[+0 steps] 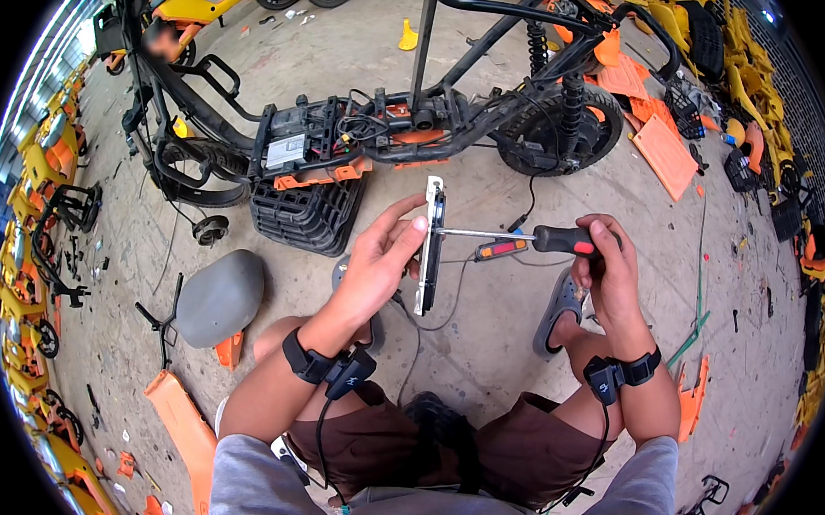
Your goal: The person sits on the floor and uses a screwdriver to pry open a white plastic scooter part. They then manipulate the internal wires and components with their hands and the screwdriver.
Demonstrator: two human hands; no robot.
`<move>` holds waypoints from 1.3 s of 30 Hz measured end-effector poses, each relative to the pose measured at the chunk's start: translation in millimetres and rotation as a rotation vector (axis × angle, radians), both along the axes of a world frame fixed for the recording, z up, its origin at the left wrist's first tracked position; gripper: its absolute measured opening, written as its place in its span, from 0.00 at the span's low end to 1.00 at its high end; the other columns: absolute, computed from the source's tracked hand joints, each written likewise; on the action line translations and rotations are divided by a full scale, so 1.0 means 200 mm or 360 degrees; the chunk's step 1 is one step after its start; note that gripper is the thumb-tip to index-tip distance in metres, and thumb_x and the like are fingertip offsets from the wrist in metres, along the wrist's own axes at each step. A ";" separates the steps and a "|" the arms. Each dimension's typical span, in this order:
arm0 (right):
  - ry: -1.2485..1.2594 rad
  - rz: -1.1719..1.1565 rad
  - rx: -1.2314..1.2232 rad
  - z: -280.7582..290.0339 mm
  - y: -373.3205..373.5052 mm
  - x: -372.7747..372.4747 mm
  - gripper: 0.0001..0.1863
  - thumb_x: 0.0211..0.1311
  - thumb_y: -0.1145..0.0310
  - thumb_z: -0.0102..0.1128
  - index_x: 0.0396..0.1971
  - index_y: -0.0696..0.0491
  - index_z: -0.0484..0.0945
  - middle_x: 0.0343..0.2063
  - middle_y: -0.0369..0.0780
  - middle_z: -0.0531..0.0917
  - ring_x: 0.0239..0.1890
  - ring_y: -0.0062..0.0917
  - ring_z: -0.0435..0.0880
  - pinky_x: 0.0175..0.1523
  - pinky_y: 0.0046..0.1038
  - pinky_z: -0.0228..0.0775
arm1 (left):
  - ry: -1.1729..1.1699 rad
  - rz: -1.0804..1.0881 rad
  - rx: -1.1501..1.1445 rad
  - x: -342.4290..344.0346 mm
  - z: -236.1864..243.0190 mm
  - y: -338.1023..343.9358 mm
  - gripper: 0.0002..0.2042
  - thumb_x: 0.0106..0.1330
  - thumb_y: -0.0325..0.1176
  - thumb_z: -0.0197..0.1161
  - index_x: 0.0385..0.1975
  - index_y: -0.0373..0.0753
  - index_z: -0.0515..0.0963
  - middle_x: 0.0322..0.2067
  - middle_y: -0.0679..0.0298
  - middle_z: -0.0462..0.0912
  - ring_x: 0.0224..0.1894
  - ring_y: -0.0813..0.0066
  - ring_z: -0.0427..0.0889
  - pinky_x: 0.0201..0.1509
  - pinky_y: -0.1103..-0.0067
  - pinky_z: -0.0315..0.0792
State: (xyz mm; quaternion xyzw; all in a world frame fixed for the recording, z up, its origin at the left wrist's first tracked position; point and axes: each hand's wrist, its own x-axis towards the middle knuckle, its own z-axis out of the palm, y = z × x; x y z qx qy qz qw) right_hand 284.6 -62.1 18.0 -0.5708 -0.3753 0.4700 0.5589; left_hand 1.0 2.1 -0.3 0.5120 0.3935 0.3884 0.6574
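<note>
Pinching a thin panel (432, 249) along its left side between thumb and fingers, a worker's left hand (380, 256) holds it near upright above the concrete floor (467, 352), between the worker's knees and a stripped scooter frame (417, 153). The right hand (613, 265) wraps its fingers around the handle of a screwdriver (564, 241), the shaft lying nearly level and its tip at the panel's right face. A black crate (305, 218) sits by the frame; a gray seat (221, 298) lies to the left.
</note>
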 end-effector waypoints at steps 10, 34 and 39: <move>0.0032 -0.0015 0.0062 -0.02 0.00 -0.02 0.13 0.69 0.61 0.56 0.40 0.56 0.76 0.17 0.31 0.72 0.12 0.12 0.64 0.16 0.17 0.51 | 0.0164 0.0057 -0.0149 0.00 -0.07 0.02 0.22 0.76 0.48 0.48 0.57 0.37 0.72 0.34 0.68 0.81 0.30 0.86 0.73 0.34 0.86 0.68; -0.0079 -0.0026 0.0129 -0.04 -0.01 -0.01 0.17 0.70 0.55 0.53 0.41 0.56 0.72 0.13 0.32 0.67 0.10 0.14 0.62 0.17 0.18 0.53 | 0.0206 -0.0044 -0.0469 0.01 -0.01 0.01 0.26 0.72 0.58 0.49 0.43 0.36 0.74 0.22 0.66 0.78 0.16 0.82 0.71 0.19 0.84 0.64; -0.0241 -0.0064 0.0119 0.01 -0.04 -0.03 0.16 0.69 0.57 0.56 0.43 0.55 0.74 0.20 0.33 0.73 0.14 0.13 0.67 0.18 0.17 0.57 | 0.0033 -0.0035 -0.0606 0.05 -0.04 0.04 0.25 0.72 0.57 0.49 0.43 0.38 0.76 0.27 0.65 0.79 0.20 0.80 0.74 0.24 0.83 0.68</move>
